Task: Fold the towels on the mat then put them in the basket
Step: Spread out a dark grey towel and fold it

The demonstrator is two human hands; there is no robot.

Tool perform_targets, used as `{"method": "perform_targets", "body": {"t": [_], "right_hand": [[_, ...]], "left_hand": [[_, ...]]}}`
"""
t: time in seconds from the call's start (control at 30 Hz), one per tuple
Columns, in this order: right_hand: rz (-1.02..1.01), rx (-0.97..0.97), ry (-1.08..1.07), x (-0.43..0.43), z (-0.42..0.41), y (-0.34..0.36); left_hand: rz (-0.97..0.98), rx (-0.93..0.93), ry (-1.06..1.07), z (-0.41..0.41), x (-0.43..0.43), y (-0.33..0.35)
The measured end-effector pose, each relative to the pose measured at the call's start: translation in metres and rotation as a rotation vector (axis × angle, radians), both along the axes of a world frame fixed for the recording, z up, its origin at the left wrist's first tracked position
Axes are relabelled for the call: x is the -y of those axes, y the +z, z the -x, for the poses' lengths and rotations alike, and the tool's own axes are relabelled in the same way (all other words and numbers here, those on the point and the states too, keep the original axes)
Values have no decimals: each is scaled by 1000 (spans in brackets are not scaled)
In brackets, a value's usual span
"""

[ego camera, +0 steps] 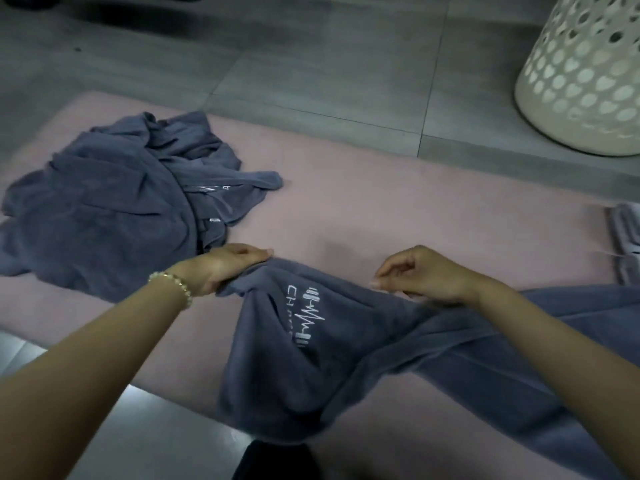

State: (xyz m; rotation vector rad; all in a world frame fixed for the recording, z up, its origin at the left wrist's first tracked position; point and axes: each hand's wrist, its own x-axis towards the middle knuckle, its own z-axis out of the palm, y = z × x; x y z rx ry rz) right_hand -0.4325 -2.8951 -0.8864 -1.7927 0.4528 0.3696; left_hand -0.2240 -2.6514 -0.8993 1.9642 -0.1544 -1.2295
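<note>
1. Left hand point(225, 268) grips a bunched corner of the blue-grey towel point(311, 368). Its fingers point(256, 253) are closed on the cloth and mostly hidden under the hand.
2. Right hand point(426, 277): fingers curled in narrow, tips apparently pinching the towel's top edge. It's blurred there, so I'm not certain.
3. The towel sits on the near side of the pink mat point(381, 202), crumpled with a twist between the hands. Its near part hangs over the mat's front edge and its right part runs under the right forearm. The white logo point(306, 317) faces up.
4. My read: this is spreading flat before the first fold, and no fold is made on this one yet.
5. Risk: folding with the twist left in gives a lumpy, skewed fold. Cause is the two grips not being at matching corners.
6. Risk: the overhanging part drags the towel off the mat when tension drops.
7. Risk: the pile point(114, 209) of unfolded towels lies just beside the left hand, so a wide sweep left could snag it.
8. The basket point(585, 74) stands on the grey floor point(311, 64) beyond the mat's far right and well apart from both hands. A loose fold may fall open on the carry.
9. Folded cloth point(623, 237) lies at the mat's right edge, cut by the frame, and spreading rightward could knock it.
</note>
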Motion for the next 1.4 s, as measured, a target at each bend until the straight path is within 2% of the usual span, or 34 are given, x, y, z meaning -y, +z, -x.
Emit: {"method": "perform_targets", "body": {"t": [0.07, 0.17, 0.3, 0.4, 0.47, 0.53, 0.6, 0.73, 0.8, 0.87, 0.97, 1.03, 1.07, 1.13, 1.2, 1.3, 1.4], "right_hand": [[74, 21, 33, -13, -3, -15], [138, -32, 159, -31, 1, -38], [192, -140, 397, -59, 26, -65], [304, -69, 429, -74, 44, -83], [426, -10, 458, -77, 49, -88], [436, -22, 494, -77, 49, -87], [272, -82, 419, -73, 46, -82], [-1, -77, 45, -45, 31, -54], [-121, -60, -153, -29, 23, -39], [-207, -51, -261, -11, 14, -25], [-215, -68, -219, 12, -10, -2], [-181, 14, -268, 29, -40, 14], [-137, 101, -366, 39, -59, 19], [55, 288, -600, 63, -95, 21], [300, 354, -691, 84, -117, 10], [440, 345, -564, 77, -107, -23], [434, 393, -364, 23, -65, -56]], "left_hand": [[15, 173, 149, 7, -2, -24], [6, 458, 57, 24, -21, -48], [-3, 764, -482, 50, -59, -68], [49, 934, -875, 74, -67, -74], [78, 973, -1002, 84, -65, -85], [24, 956, -1029, 86, -61, -94], [-18, 919, -995, 86, -53, -97], [-85, 766, -784, 82, -28, -82], [-42, 547, -666, 77, -15, -69], [24, 283, -498, 63, -4, -51], [40, 4, -354, 24, 14, -10], [112, 10, -237, -8, 38, 21], [158, 85, -105, -25, 54, 31], [255, 302, 200, -58, 82, 38], [336, 432, 429, -73, 96, 30], [239, 523, 418, -59, 83, -16], [-1, 442, 253, -15, 43, -72]]}}
